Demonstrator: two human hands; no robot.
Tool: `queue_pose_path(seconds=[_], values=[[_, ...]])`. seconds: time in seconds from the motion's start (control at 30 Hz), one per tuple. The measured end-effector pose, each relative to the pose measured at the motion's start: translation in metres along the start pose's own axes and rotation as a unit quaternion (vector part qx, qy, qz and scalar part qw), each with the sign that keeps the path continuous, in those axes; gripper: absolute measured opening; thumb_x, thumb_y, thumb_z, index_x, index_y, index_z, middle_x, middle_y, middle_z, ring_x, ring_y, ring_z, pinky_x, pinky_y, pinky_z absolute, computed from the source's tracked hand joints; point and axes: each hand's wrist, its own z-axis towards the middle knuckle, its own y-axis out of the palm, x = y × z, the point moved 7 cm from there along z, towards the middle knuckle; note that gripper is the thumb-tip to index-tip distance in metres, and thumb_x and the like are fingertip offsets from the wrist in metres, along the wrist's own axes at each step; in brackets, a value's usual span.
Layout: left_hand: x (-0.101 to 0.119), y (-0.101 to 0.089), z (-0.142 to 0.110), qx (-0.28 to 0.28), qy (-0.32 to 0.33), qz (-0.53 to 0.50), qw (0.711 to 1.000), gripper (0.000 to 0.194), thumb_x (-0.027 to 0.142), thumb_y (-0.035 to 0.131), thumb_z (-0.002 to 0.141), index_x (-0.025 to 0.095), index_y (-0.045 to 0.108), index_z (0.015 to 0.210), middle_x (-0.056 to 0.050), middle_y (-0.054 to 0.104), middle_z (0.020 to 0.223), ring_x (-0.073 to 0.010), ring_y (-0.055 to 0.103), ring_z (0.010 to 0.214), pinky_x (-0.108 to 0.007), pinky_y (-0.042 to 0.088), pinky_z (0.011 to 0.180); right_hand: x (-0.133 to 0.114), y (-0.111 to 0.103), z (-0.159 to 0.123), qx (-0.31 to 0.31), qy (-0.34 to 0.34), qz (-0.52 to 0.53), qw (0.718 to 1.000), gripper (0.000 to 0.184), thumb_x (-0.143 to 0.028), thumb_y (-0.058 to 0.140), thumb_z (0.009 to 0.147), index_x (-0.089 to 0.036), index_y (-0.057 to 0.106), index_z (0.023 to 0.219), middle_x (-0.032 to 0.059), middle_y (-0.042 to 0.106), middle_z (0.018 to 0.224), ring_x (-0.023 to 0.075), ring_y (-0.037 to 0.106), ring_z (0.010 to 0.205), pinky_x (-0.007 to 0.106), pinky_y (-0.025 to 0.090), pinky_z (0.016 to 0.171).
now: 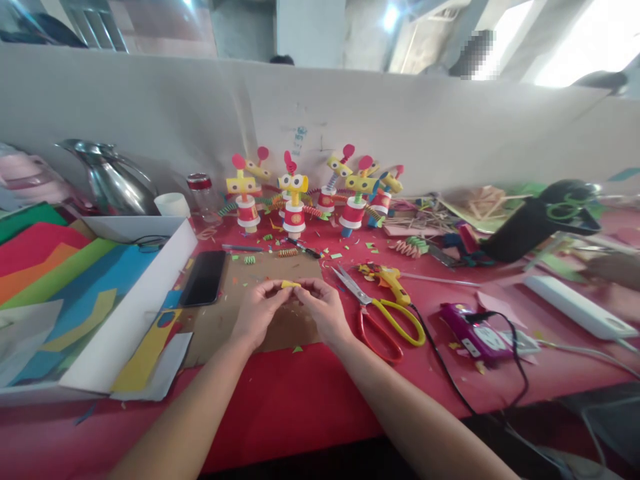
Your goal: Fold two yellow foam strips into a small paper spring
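Both hands meet over a brown cardboard sheet [215,337] on the red table. Between their fingertips is a small piece of yellow paper [290,285]. My left hand [260,307] pinches its left side, and my right hand [323,303] pinches the right side. The fingers cover much of the paper, so its full shape is hidden. Just right of my right hand lie scissors [380,310] with one yellow and one red handle, blades parted. A yellow glue gun [395,283] rests beyond them.
Several paper-and-cup figures [295,217] stand at the back. Left are a white box [135,307] of coloured paper, a phone [204,279] and a steel jug [113,177]. Right are a purple power socket [475,337] with cords, a white power strip [580,307] and a black container [525,223].
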Motion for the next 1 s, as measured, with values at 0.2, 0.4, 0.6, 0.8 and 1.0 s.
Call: queue_pose_path(seconds=[0.2,0.4,0.6,0.8,1.0], values=[[0.001,0.001,0.002,0.011,-0.02,-0.09,0.996,0.015,0.024,0.069,0.07,0.014,0.072,0.079,-0.005,0.073,0.079,-0.0161,0.067,0.074,-0.029,0.051,0.079,-0.001,-0.001,0.001,0.0,0.007,0.007,1.0,0.022,-0.033,0.071,0.066,-0.017,0.068,0.08,0.0029,0.069,0.077,0.0152,0.062,0.07,0.027,0.047,0.066],[-0.01,-0.002,0.006,0.004,-0.091,-0.184,0.979,0.009,0.009,0.066,0.068,0.013,0.072,0.073,-0.005,0.073,0.078,-0.0135,0.068,0.071,-0.025,0.054,0.076,-0.004,-0.001,0.002,-0.007,0.013,0.019,1.0,0.018,-0.031,0.071,0.064,-0.017,0.067,0.074,0.0001,0.066,0.069,0.0121,0.057,0.062,0.025,0.045,0.063],[-0.009,-0.001,0.005,-0.005,-0.092,-0.161,0.983,0.011,0.009,0.075,0.061,0.012,0.072,0.071,-0.004,0.071,0.073,-0.0104,0.066,0.07,-0.019,0.053,0.074,-0.003,0.0,0.001,-0.02,0.013,0.019,1.0,0.019,-0.031,0.072,0.063,-0.017,0.067,0.074,0.0007,0.066,0.071,0.0123,0.058,0.063,0.025,0.046,0.063],[-0.008,-0.002,0.004,-0.005,-0.08,-0.123,0.989,0.026,0.02,0.084,0.052,0.011,0.074,0.074,-0.007,0.072,0.074,-0.0131,0.064,0.073,-0.025,0.051,0.078,-0.002,0.001,-0.001,-0.026,-0.001,-0.003,1.0,0.021,-0.034,0.072,0.065,-0.018,0.065,0.077,0.0024,0.068,0.073,0.0151,0.061,0.067,0.027,0.048,0.065],[-0.004,-0.002,0.003,-0.001,-0.065,-0.081,0.995,0.028,0.024,0.085,0.05,0.013,0.074,0.074,-0.006,0.072,0.073,-0.0147,0.064,0.073,-0.03,0.05,0.08,-0.001,0.002,-0.003,-0.03,-0.023,-0.027,0.999,0.02,-0.034,0.071,0.068,-0.018,0.066,0.079,0.0027,0.068,0.074,0.0155,0.061,0.067,0.027,0.048,0.064]])
